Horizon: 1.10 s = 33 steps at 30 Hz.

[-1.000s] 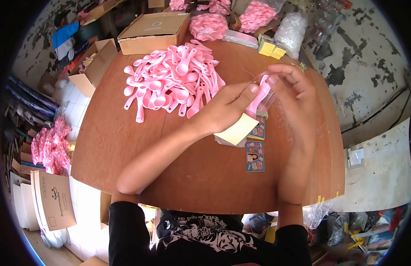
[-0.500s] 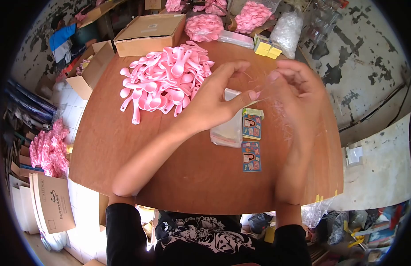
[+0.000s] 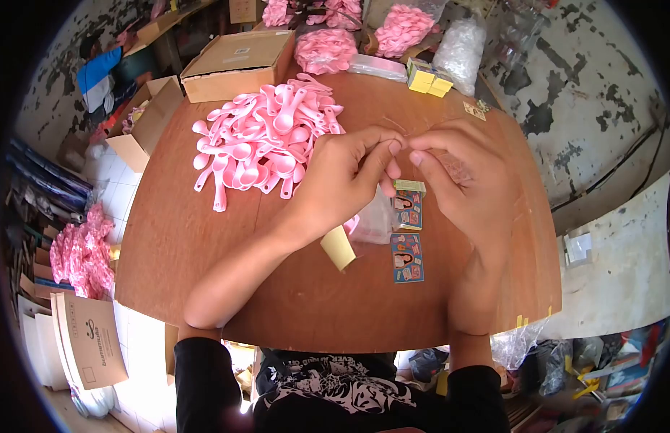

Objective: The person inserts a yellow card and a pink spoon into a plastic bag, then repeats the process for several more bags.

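Note:
My left hand (image 3: 342, 177) is closed, thumb and forefinger pinched together over the middle of the table. Below its palm, a pale yellow card (image 3: 338, 250) and a bit of pink plastic stick out; they look to be in a clear packet, though most of it is hidden. Fingertips nearly meeting the left ones, my right hand (image 3: 468, 169) is closed on thin clear plastic strips (image 3: 454, 167). Clear plastic bags (image 3: 375, 225) lie under the left hand. Beside them are a stack of blue picture cards (image 3: 406, 211) and a single blue card (image 3: 408, 257).
A heap of pink spoons (image 3: 263, 144) covers the table's left back. Behind it stand a cardboard box (image 3: 237, 68), bagged pink items (image 3: 325, 50), yellow boxes (image 3: 429, 78) and a white plastic bundle (image 3: 459, 56). A small card (image 3: 475, 110) lies at right. A person (image 3: 98, 79) is far left.
My hands have come together, the left fingers closing into a pinch. The yellow card and pink piece now show below my left palm. The view has shifted slightly.

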Motion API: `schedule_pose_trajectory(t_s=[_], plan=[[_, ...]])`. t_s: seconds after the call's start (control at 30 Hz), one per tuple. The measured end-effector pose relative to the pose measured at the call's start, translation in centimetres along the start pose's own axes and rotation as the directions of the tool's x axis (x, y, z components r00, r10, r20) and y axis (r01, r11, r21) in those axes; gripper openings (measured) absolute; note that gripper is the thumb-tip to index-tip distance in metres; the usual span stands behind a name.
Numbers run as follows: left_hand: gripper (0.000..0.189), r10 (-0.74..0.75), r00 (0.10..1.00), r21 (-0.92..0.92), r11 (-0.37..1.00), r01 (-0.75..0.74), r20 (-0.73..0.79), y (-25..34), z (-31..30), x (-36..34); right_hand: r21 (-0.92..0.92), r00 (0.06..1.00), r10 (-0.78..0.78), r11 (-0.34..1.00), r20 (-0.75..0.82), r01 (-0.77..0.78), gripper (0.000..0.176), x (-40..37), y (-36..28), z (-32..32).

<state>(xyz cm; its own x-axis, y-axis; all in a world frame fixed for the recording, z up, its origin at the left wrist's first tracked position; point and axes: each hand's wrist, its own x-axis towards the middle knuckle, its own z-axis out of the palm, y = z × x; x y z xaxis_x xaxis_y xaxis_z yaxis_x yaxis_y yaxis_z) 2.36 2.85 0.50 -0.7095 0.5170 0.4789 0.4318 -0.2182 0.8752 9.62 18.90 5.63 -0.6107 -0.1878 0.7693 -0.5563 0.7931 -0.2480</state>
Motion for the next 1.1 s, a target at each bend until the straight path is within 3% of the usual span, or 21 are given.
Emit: schedule_pose_trajectory(t_s=[0.03,0.07,0.13,0.17,0.23,0.27,0.37,0.43,0.53,0.67,0.73,0.8,0.87,0.9,0.97,1.0,1.1], plan=[[0.021,0.045,0.999,0.097,0.994,-0.043,-0.022,-0.1,0.1,0.0,0.128,0.987,0.122,0.982,0.108,-0.136,0.016,-0.4,0.1,0.1],[0.021,0.015,0.999,0.096,0.995,-0.010,-0.051,-0.1,-0.1,0.3,0.130,0.983,0.143,0.979,0.117,-0.158,0.016,-0.7,0.0,0.2],[0.021,-0.082,0.994,0.075,0.993,0.087,-0.073,-0.4,-1.4,0.8,0.188,0.886,0.404,0.875,0.228,-0.447,0.022,-0.9,0.0,0.7],[0.023,-0.093,0.993,0.058,0.994,0.097,-0.076,-0.8,-2.0,1.1,0.188,0.880,0.414,0.869,0.233,-0.458,0.022,-1.6,0.2,0.9],[0.024,-0.040,0.994,0.030,0.999,0.043,-0.098,-1.6,-2.7,1.8,0.125,0.802,0.441,0.842,0.403,-0.525,0.026,-3.5,1.2,1.3],[0.025,0.020,0.992,0.004,1.000,-0.020,-0.128,-1.8,-2.7,1.9,0.118,0.797,0.445,0.840,0.409,-0.530,0.026,-4.3,1.2,1.4],[0.025,0.024,0.995,-0.010,1.000,-0.026,-0.095,-1.1,-2.8,1.7,-0.058,0.768,0.528,0.835,0.364,-0.547,0.031,-6.3,1.7,1.5],[0.024,0.045,0.997,0.042,0.998,-0.042,-0.069,-0.6,-2.8,1.4,-0.274,0.655,0.660,0.750,0.369,-0.602,0.039,-7.7,3.3,1.4],[0.024,0.009,1.000,0.088,0.996,-0.007,-0.018,0.5,-2.8,0.9,-0.317,0.609,0.679,0.732,0.410,-0.603,0.037,-10.7,6.1,2.7],[0.028,-0.151,0.985,0.148,0.979,0.138,0.079,2.2,-2.5,0.5,-0.230,0.622,0.638,0.758,0.453,-0.610,0.021,-11.3,6.9,4.3],[0.030,-0.117,0.983,0.175,0.980,0.092,0.141,1.4,-2.6,0.5,0.029,0.697,0.544,0.778,0.467,-0.627,0.014,-10.6,6.8,4.7],[0.032,-0.080,0.977,0.205,0.978,0.039,0.199,-0.6,-2.8,0.6,0.059,0.724,0.511,0.797,0.464,-0.601,0.012,-8.4,5.2,3.9],[0.035,0.288,0.892,0.297,0.868,-0.397,0.349,-2.3,-2.7,0.6,0.163,0.748,0.482,0.781,0.456,-0.603,0.012,-6.0,3.4,3.0],[0.035,0.291,0.890,0.301,0.865,-0.401,0.350,-2.2,-2.6,0.4,0.166,0.752,0.479,0.784,0.453,-0.599,0.012,-5.0,2.8,2.5],[0.037,0.005,0.878,0.219,0.968,-0.124,0.479,-0.3,-2.2,0.0,0.248,0.812,0.372,0.822,0.450,-0.513,0.010,-3.6,2.0,1.8],[0.034,0.021,0.896,0.073,0.996,-0.060,0.444,-1.6,-1.8,0.2,0.300,0.850,0.351,0.825,0.393,-0.479,0.010,-3.4,2.0,1.8],[0.030,-0.003,0.949,0.019,1.000,-0.004,0.316,-1.1,-1.3,0.3,0.300,0.845,0.429,0.800,0.318,-0.519,0.009,-2.6,0.9,0.9]])
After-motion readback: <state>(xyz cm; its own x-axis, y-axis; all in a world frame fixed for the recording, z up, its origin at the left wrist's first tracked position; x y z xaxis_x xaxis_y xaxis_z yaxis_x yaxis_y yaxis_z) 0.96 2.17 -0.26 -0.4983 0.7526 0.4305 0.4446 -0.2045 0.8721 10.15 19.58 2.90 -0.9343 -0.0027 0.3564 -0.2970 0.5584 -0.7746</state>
